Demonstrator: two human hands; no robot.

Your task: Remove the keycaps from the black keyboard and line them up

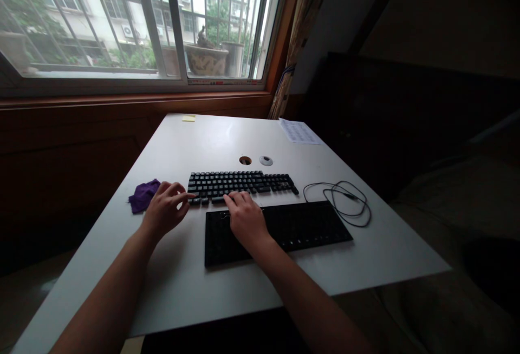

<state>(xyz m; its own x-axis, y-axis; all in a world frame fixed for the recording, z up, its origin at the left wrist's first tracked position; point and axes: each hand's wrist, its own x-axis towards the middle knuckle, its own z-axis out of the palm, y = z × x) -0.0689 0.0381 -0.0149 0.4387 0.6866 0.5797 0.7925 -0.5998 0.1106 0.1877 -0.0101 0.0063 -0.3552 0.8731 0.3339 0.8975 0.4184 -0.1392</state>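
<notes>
Loose black keycaps lie in rows on the white table, laid out like a keyboard. My left hand is at their left end, fingers partly spread and the index fingertip at a bottom-row keycap. Over the lower row, my right hand has its fingers bent together, their tips at a long keycap. Whether it grips that keycap is hidden. Beneath the right hand lies a black keyboard base, with small metal wire pieces near its upper left edge.
A crumpled purple cloth lies left of the keycaps. A black cable is coiled at the right. Behind the keycaps are a round hole and its grey cover. Printed paper and a yellow note lie farther back.
</notes>
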